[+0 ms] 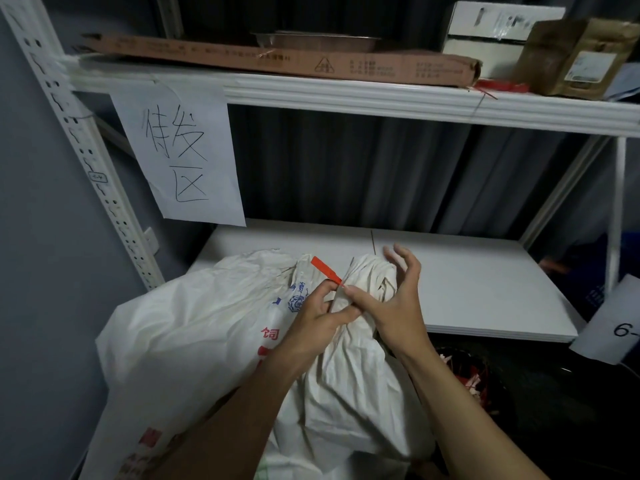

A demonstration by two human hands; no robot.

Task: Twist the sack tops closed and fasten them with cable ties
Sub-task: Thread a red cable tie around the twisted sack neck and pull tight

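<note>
Sack (346, 386), white woven plastic, is being leaned at the near edge of the shelf (467, 292), with its gathered neck (341, 306) held between both hands; it is being judged full and heavy in the body, but soft, crinkly and somewhat slippery at the top, so the twist is likely to spring open unless the neck is kept squeezed just below the flared top. Left hand (311, 320) is being kept against the neck, its fingertips pinching the tie (325, 270) just under the red tag. Right hand (398, 303) is being held with its thumb pressed at the neck beside the tie, the other fingers spread and lifted off the cloth; whether anything is caught under the thumb cannot be told. The tie is being judged light and springy, best taken by its thin tail, which is not clearly seen. Printed sack (207, 323) is being crowded against the left side, touching the first and narrowing the room for the left arm. Dark bin (485, 393), holding red strips, is being kept low on the right, near the right forearm. Card (616, 327) is being hung off the shelf's right end. Sign (180, 154) is being hung from the upper shelf (381, 98) beside the post (86, 161). Carton (277, 58), white box (502, 29) and pouch (571, 57) are being stored farthest, well apart from the work.
</note>
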